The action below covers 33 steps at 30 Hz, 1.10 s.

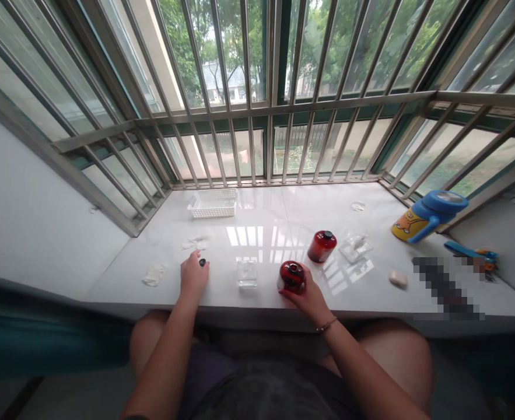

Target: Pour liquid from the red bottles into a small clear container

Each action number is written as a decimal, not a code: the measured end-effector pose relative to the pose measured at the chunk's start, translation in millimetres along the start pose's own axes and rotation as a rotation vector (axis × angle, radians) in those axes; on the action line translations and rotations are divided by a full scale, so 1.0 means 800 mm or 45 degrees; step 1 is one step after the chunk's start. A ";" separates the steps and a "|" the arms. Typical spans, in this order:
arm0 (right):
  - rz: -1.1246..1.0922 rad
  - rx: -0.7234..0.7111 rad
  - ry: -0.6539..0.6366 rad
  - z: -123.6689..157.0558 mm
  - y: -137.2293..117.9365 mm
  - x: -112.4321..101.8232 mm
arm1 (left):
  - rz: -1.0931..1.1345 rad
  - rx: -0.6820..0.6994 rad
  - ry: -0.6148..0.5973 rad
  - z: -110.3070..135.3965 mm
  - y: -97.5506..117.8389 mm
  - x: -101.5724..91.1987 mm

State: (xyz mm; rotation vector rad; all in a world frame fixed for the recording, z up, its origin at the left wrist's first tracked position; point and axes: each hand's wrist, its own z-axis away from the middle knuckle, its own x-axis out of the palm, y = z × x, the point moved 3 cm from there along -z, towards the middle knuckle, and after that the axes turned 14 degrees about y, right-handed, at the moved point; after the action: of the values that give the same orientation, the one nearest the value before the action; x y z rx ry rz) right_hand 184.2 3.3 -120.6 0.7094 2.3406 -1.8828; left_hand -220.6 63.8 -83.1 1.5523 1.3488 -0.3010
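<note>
My right hand (pixel 306 296) is closed around a translucent red bottle (pixel 291 279) near the front edge of the white sill. The bottle stands upright, and its neck is uncapped. To the left, my left hand (pixel 193 274) has its fingers curled around a small black cap (pixel 202 262). Between my hands sits a clear square glass container (pixel 247 274). A second red bottle (pixel 322 247), with a black cap on it, stands just beyond my right hand. Crumpled white tissue (pixel 195 242) lies past my left hand, and another white piece (pixel 154 275) lies to its left.
A white perforated basket (pixel 213 205) is at the back left by the window bars (pixel 283 108). On the right are a clear item (pixel 356 248), a pinkish block (pixel 398 279), a blue-and-yellow mug (pixel 430 216) tilted in view, a blue strap (pixel 469 251) and a blurred-out dark object (pixel 447 289).
</note>
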 end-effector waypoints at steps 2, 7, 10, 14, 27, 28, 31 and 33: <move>-0.013 -0.003 -0.007 0.000 0.000 0.000 | 0.006 -0.013 -0.014 -0.009 -0.002 -0.001; -0.032 -0.019 -0.016 -0.001 -0.001 0.000 | 0.084 -0.053 0.000 -0.008 0.016 -0.008; -0.042 -0.006 -0.021 -0.001 -0.001 0.001 | 0.356 -0.077 -0.004 0.009 0.060 -0.017; -0.052 0.003 -0.011 -0.002 -0.002 0.001 | 0.804 0.008 -0.211 0.041 0.151 -0.032; -0.119 0.001 -0.039 -0.003 -0.013 0.001 | 0.700 0.633 -0.744 0.070 0.291 -0.009; -0.120 -0.002 -0.038 -0.003 -0.013 0.000 | 0.685 0.667 -0.762 0.068 0.296 -0.009; -0.126 -0.017 -0.030 -0.003 -0.014 0.000 | 0.651 0.766 -0.789 0.063 0.311 -0.011; -0.130 -0.022 -0.025 -0.003 -0.013 0.001 | 0.652 0.812 -0.784 0.060 0.320 -0.012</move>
State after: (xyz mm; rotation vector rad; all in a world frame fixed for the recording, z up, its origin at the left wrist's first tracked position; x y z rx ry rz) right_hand 180.6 4.4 -110.9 0.5775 2.4217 -1.8965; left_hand 12.6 55.6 33.2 2.0266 0.3535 -0.8568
